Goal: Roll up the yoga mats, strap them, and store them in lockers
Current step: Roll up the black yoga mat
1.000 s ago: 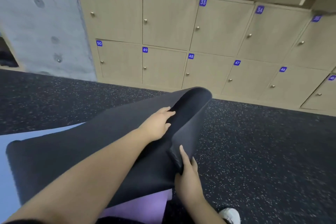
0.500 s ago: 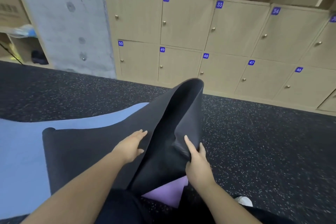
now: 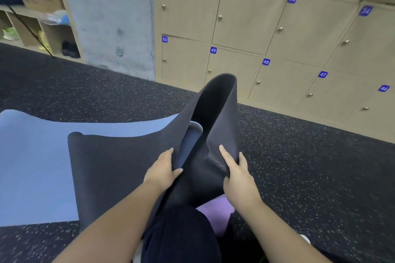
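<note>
Speckled floor — both hands grip black mat's lifted edge

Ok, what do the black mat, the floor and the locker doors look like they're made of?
Black mat: soft matte rubber or foam, judging by how it bends and curls without creasing where the hands lift it.
Floor: dark speckled rubber, probably gym flooring, with a grainy matte look.
Locker doors: pale wood-grain laminate or veneer, smooth, with small metal knobs.

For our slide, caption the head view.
Both hands, left hand and right hand, grip a folded black rubber yoga mat before numbered wooden lockers.
</note>
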A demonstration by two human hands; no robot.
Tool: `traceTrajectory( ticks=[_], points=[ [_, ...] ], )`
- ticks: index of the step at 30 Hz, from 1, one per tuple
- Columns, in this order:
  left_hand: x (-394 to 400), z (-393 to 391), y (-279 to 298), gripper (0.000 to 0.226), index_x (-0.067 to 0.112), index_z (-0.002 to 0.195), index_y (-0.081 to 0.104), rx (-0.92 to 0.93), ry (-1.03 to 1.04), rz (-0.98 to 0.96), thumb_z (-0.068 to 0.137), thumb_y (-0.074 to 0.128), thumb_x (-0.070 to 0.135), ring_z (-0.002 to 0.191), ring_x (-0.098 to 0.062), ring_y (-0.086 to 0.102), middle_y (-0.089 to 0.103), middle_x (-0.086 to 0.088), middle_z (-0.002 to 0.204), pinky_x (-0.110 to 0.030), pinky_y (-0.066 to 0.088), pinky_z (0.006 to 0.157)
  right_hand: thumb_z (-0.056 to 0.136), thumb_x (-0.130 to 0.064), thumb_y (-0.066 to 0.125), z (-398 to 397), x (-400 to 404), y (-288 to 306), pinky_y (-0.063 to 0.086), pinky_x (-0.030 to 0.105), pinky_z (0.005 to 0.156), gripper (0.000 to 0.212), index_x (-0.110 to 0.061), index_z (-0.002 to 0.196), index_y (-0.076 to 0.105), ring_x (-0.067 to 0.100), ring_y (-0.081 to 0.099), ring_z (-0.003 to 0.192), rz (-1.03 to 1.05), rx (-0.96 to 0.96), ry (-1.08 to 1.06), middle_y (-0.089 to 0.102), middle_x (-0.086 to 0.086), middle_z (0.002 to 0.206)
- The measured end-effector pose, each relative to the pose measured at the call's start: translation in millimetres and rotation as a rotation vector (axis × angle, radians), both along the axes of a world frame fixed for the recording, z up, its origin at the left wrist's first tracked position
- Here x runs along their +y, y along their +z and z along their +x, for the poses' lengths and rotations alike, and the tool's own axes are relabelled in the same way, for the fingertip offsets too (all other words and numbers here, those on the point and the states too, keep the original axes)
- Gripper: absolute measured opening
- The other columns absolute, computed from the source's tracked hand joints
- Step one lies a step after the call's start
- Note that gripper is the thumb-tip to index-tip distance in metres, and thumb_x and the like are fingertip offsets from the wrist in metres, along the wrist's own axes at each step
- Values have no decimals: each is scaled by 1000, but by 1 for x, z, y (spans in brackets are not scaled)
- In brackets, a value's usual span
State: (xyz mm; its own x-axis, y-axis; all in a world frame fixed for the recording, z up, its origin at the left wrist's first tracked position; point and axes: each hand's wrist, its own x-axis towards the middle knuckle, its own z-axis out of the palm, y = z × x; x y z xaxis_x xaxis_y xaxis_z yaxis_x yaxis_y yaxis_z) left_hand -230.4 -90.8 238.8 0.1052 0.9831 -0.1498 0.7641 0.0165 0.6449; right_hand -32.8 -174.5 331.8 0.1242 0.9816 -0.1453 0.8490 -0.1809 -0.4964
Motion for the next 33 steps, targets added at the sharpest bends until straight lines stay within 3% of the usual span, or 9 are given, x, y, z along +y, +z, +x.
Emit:
traceTrajectory(
  ticks=[6,13,22,24,26,29,33],
  points=[
    [10,3,-21,73,19,152,12,111,17,-50,95,56,32,136,-23,36,18,1,158,-41,38,105,93,0,41,-2,6,-3,32,21,70,81,-52,146,7,20,45,77,13,-32,20,8,1,156],
    [10,-4,-51,76,20,153,7,189,-2,-96,95,54,27,135,-22,38,17,1,158,-38,41,101,92,-3,44,-6,21,-5,32,22,69,81,-50,147,6,22,47,76,18,-37,28,10,3,155],
    [-19,-42,-87,80,21,153,-5,264,63,-235,96,51,24,127,-22,46,23,-2,155,-35,44,96,92,-3,46,-5,28,-10,35,19,68,83,-56,143,8,15,49,78,49,38,66,9,-6,154],
    [-21,-48,-88,79,20,153,-9,311,66,-295,97,47,18,108,-23,57,43,-7,143,-32,47,84,92,-2,46,-3,29,-11,35,19,67,85,-60,139,6,16,51,77,61,39,71,8,-5,154],
    [-19,-52,-82,77,21,153,-7,362,48,-336,94,40,6,88,-22,60,62,-7,113,-31,47,74,92,-3,46,-3,30,-11,34,18,66,86,-64,131,1,15,50,76,66,38,77,7,-7,155],
    [-9,-55,-64,77,30,154,5,323,95,-277,90,40,4,91,-23,61,65,-5,107,-32,49,80,91,-2,46,-3,33,-9,32,16,64,87,-66,125,-2,14,48,76,74,43,94,4,-9,156],
    [3,-59,-22,71,38,151,19,163,266,-97,91,35,4,94,-30,59,66,-10,106,-34,47,82,89,-2,47,0,33,-8,38,8,64,88,-61,135,2,12,49,91,113,83,156,3,-14,156]
  ],
)
